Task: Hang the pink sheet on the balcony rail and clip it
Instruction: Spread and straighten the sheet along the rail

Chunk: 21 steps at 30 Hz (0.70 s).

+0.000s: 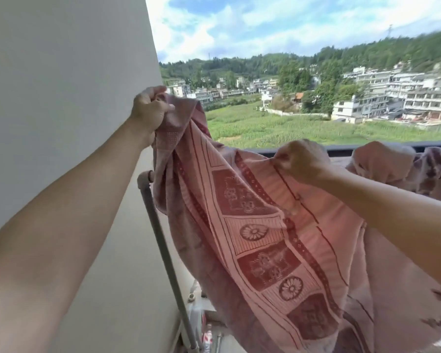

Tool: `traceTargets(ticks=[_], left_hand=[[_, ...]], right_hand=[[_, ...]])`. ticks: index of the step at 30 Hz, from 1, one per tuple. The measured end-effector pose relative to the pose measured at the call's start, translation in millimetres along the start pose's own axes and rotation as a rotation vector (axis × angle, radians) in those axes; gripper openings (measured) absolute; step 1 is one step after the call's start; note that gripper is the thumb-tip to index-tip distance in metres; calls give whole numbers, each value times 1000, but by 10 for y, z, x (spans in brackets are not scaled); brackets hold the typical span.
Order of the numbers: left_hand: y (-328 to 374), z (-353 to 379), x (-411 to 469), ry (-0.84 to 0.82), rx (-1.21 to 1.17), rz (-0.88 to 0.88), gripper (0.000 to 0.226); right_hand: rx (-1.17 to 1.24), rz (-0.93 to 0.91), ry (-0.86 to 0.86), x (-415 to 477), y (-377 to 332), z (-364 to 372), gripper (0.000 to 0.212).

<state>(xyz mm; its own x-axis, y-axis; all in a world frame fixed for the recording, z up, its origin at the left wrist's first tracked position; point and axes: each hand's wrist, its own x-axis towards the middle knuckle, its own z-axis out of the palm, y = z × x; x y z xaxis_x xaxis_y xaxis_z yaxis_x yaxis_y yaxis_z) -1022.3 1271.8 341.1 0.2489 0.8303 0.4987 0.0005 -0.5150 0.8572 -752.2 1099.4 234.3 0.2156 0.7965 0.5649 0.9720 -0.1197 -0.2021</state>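
Pink sheet (265,225) hangs between 2 hands, its far end bunched over the balcony rail (341,148) at right. Left hand (148,110), fist curled round a gathered corner, holds it high beside the wall (61,72), likely to clear the rail. Right hand (301,161) pinches the top edge near the rail, probably for tension. No clip visible.

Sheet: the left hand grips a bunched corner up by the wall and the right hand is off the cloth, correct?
Not quite. The head view shows the right hand pinching the upper edge of the sheet near the rail, not off it. The left hand does grip a bunched corner up by the wall.
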Motion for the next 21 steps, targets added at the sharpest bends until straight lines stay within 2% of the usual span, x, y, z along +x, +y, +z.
traceTargets(ticks=[3,4,6,8,9,11,13,15,17,19,21], left_hand=[[-205,202,201,-190,-10,-134,60],[-395,225,264,-235,67,-189,61],[-815,194,353,-304,388,-271,77],[-1167,141,362,-346,654,-324,96],[-1186,117,274,-355,715,-317,89],[-1152,94,48,-303,759,-211,65],[-1068,66,-244,-287,856,-69,62],[-1064,3,-542,-254,1021,105,63],[-1199,-76,-739,-152,1117,262,50],[-1236,-138,-762,-29,1029,345,25],[-1161,-166,-690,60,896,338,18]], right_hand=[[41,282,146,231,232,-63,24],[48,402,202,304,329,-128,24],[9,606,266,419,594,-245,23],[-40,718,178,465,794,-298,21],[-95,733,97,492,861,-288,20],[-198,694,-80,548,845,-202,21],[-183,510,-187,585,660,-92,27],[-19,281,-292,582,354,5,37],[183,152,-458,514,31,46,42],[235,64,-558,418,-137,96,30],[207,-12,-493,355,-168,126,21]])
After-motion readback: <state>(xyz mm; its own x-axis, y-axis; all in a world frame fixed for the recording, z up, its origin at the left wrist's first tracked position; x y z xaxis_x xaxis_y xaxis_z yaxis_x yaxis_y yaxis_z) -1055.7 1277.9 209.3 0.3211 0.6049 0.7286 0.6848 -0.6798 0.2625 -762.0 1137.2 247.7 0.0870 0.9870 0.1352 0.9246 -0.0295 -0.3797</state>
